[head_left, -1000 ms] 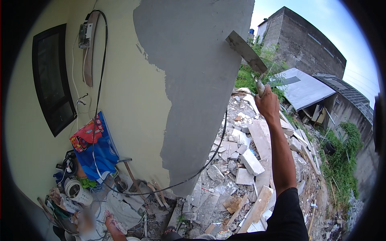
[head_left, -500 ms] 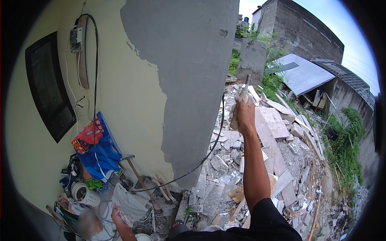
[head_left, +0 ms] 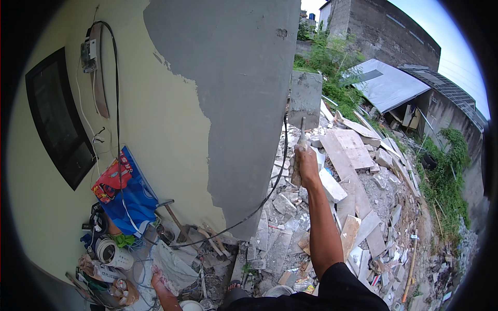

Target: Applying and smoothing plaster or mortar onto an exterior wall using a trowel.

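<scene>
My right hand (head_left: pixel 306 167) is wrapped round a mortar-smeared trowel (head_left: pixel 296 172), seen nearly edge-on with its rod-like end pointing up. Both are at the outer edge of the wall (head_left: pixel 249 114), which is grey plaster on this side and pale yellow further left. I cannot tell whether the trowel touches the wall. Low on the left is my left hand (head_left: pixel 161 284), with whitish smears on it. It is beside a crumpled grey-white sheet (head_left: pixel 175 265); its fingers are too unclear to show a grip.
A black cable (head_left: pixel 228 228) sags across the wall's foot. Broken slabs and rubble (head_left: pixel 285 205) cover the ground to the right. A white bucket (head_left: pixel 116 257), a blue-and-red printed sheet (head_left: pixel 129 194) and long-handled tools (head_left: pixel 176 220) crowd the left corner. My sandalled foot (head_left: pixel 233 285) shows below.
My view has shifted slightly, moving the wall left in the picture. My right hand with the trowel appears lower and a little further left. My left hand appears slightly further right.
</scene>
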Action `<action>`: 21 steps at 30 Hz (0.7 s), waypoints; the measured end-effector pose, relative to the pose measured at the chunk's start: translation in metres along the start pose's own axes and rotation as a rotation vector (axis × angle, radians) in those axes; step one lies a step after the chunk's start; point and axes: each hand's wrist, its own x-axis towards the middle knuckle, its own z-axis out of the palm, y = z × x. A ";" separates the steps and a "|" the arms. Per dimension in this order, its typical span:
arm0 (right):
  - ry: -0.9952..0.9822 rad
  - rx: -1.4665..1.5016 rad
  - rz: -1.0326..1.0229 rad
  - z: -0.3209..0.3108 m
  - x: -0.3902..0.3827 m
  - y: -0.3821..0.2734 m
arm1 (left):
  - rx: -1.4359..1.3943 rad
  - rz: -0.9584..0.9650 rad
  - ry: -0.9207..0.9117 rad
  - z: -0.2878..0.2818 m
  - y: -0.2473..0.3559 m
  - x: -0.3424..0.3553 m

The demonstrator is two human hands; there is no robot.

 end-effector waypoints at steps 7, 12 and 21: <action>0.159 -0.498 0.028 -0.040 -0.135 0.159 | -0.211 -0.173 -0.147 0.069 -0.010 -0.018; -0.289 -0.531 0.302 0.005 -0.269 0.154 | -0.371 -0.488 -0.325 0.097 -0.098 -0.025; -0.445 -0.148 -0.038 0.029 -0.285 0.139 | -0.314 -0.532 -0.530 0.176 -0.142 -0.046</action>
